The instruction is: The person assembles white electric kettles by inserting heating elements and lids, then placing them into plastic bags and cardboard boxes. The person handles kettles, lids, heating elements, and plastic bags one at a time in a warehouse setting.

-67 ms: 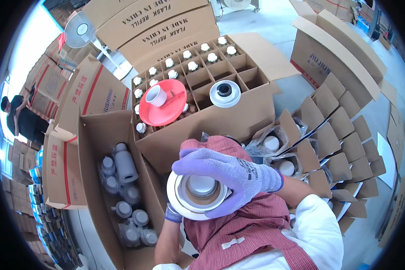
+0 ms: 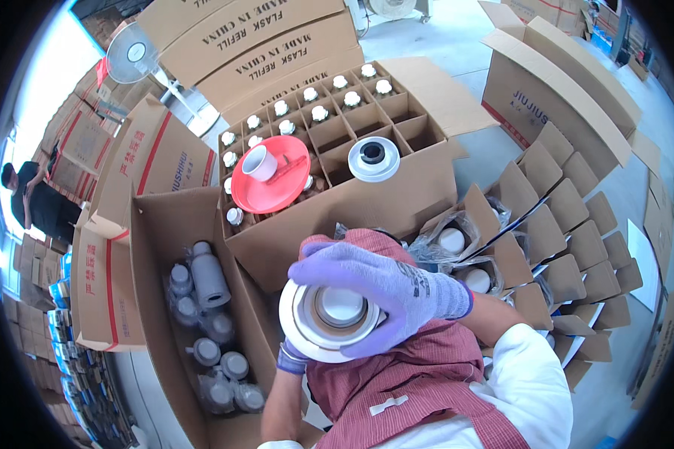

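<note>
Slightly raised, the lilac-gloved right hand [image 2: 389, 292] curls fingers around the white, round plastic vessel [image 2: 296, 320]; round white cap [image 2: 342, 305] inside, uncovered; left hand [image 2: 292, 359] beneath, fingers hidden.

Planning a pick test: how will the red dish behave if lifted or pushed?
The red dish is probably stiff: its rim shows no sag over the divided box. It looks thin and plastic, so likely light. A tilt could topple the white cup on it.
</note>
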{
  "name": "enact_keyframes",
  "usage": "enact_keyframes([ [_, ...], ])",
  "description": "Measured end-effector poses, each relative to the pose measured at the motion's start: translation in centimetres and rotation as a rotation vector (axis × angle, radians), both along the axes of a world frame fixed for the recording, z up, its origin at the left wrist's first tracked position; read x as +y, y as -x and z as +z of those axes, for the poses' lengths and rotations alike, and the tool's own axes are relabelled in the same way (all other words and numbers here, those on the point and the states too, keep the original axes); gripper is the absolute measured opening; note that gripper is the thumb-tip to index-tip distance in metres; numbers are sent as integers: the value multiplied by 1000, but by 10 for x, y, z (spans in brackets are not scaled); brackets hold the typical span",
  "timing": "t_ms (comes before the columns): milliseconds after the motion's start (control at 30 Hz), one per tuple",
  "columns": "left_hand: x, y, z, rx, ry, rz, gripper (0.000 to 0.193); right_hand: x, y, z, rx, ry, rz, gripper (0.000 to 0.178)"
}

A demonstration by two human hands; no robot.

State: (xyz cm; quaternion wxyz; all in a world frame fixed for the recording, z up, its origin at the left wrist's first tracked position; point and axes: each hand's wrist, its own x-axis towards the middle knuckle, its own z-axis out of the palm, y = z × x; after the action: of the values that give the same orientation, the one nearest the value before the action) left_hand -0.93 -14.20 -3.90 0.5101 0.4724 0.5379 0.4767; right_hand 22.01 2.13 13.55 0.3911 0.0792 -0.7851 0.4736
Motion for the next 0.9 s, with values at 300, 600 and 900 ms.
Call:
enact_keyframes([
  [300,-2,-9,-21,-386,78,210,53,4,7,-1,-6,-14,-247,83],
  [600,0,45,-7,-487,243,263,51,1,-7,-48,27,90,-383,92],
  [900,92,18,121,837,-232,-711,63,-3,-88,-129,-434,-149,-179,44],
])
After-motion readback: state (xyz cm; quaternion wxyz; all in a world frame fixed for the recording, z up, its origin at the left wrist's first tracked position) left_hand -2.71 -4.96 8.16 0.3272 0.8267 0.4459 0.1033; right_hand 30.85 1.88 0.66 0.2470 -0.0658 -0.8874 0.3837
